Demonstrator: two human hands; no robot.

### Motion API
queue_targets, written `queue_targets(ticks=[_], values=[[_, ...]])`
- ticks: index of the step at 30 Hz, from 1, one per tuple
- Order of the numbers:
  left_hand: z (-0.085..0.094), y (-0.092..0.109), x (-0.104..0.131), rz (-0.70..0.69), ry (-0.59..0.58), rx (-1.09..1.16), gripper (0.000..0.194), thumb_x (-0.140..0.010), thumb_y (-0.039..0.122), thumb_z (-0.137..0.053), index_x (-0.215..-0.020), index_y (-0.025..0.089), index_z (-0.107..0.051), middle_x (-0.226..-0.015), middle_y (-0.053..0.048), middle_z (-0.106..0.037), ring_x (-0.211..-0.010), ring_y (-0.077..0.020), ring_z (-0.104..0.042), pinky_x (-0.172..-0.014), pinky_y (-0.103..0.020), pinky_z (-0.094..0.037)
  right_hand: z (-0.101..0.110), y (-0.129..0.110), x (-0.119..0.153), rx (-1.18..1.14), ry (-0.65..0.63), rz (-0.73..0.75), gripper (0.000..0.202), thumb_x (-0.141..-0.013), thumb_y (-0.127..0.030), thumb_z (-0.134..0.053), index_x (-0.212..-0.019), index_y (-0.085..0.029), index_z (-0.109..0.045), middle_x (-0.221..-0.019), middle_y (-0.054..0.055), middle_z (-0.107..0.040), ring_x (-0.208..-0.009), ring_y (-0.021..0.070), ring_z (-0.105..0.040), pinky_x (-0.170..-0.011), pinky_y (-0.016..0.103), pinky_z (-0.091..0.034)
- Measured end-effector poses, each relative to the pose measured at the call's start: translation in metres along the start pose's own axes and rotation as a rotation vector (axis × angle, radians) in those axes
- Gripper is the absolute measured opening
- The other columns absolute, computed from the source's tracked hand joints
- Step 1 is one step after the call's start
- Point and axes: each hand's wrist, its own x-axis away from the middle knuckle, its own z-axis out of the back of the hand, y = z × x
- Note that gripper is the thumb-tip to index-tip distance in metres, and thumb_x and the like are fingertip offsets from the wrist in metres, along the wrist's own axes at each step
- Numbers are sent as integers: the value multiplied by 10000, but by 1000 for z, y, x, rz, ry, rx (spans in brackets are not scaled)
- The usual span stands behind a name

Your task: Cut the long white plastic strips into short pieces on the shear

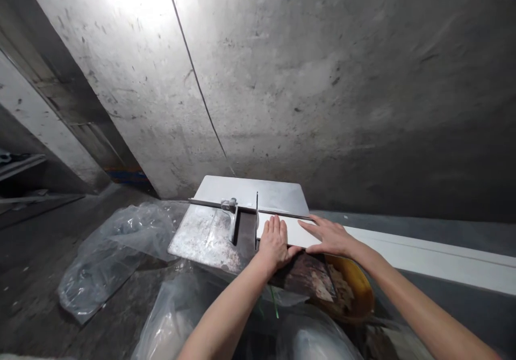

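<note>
Left hand (274, 240): I'm palm-down on the white board (427, 253), fingers straight and together, thumb out, gripping nothing.
Right hand (332, 237): loosely open, fingers spread over it, near the metal tabletop's (250, 191) right edge.
Pressure: flat and even suits this, I reckon, fingertips well clear of that thin blade (257, 204).
White board: long, narrow, faintly lined lengthwise; one end's beside the blade, the rest beyond the right edge.
</note>
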Motion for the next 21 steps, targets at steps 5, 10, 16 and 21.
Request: queue_targets(ticks=[5, 10, 16, 21], values=[[5, 20, 49, -8, 4, 23, 865, -917, 667, -343, -1455, -2, -242, -1523, -267, -192, -1431, -360, -166, -1156, -479, -245, -25, -12, 44, -92, 117, 80, 857, -670, -620, -686, -1427, -312, -427, -1484, 171, -364, -1329, 412, -359, -1036, 647, -277], [11, 32, 83, 0, 13, 53, 881, -910, 702, -303, -1467, 22, -244, -1532, -242, -196, -1436, -345, -156, -1155, -478, -256, -55, -24, 85, -136, 338, 204, 763, -750, -614, -641, -1417, -297, -449, -1498, 148, -354, -1296, 364, -422, -1026, 543, -384], [23, 10, 101, -36, -4, 23, 910, -895, 736, -281, -1467, 29, -251, -1532, -216, -224, -1436, -315, -179, -1164, -445, -256, -81, -62, 98, -39, 571, 215, 663, -856, -599, -545, -1431, -291, -429, -1480, 92, -406, -1294, 369, -420, -1018, 562, -413], [25, -23, 106, 43, -17, -78, 903, -890, 714, -357, -1452, 11, -276, -1524, -231, -233, -1432, -330, -188, -1159, -454, -261, -74, -90, 64, -115, 648, 350, 660, -889, -548, -540, -1419, -166, -441, -1407, 163, -483, -1298, 314, -443, -1046, 496, -436]])
